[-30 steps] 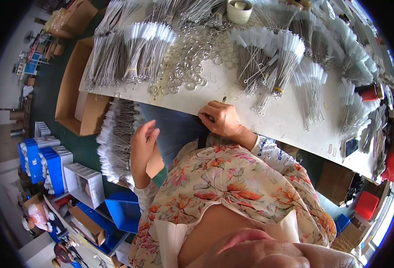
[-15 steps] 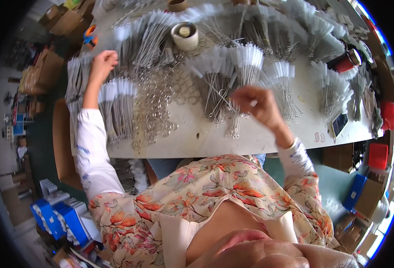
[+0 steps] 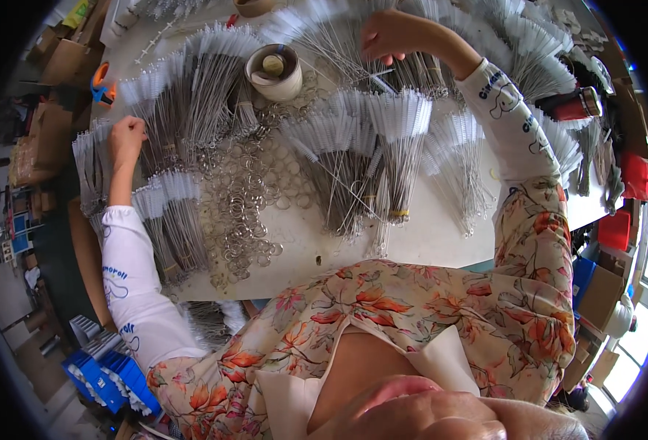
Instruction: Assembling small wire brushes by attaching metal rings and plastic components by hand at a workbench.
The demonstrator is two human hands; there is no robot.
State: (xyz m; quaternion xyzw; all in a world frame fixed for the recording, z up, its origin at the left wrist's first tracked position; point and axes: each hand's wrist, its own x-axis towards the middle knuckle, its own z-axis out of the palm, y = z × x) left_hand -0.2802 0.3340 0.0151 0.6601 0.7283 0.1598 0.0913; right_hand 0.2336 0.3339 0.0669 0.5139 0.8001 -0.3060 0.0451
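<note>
My left hand (image 3: 126, 139) is closed above the wire brushes at the table's left side; whatever may be in its fingers is hidden. A bundle of thin brushes (image 3: 176, 220) with white bristles and wire stems lies just below it. Far out over the table, my right hand (image 3: 388, 37) hangs over a spread of similar brushes (image 3: 320, 37), its fingers loosely bent and apart; I see nothing held in it. Between the two arms lie more brushes, among them a banded bundle (image 3: 399, 125). Beside them spreads a pile of metal rings (image 3: 247, 209).
A roll of tape (image 3: 276, 82) stands upright with a smaller round thing inside. An orange and blue tool (image 3: 102, 84) lies near the table's left edge. Toward the right are a dark red cylinder (image 3: 575, 105) and more brush bundles. Blue boxes (image 3: 104, 381) stand on the floor at lower left.
My right hand has moved from the near brush bundle up and away to the far brushes. My left hand has closed and shifted slightly left. The view has moved too.
</note>
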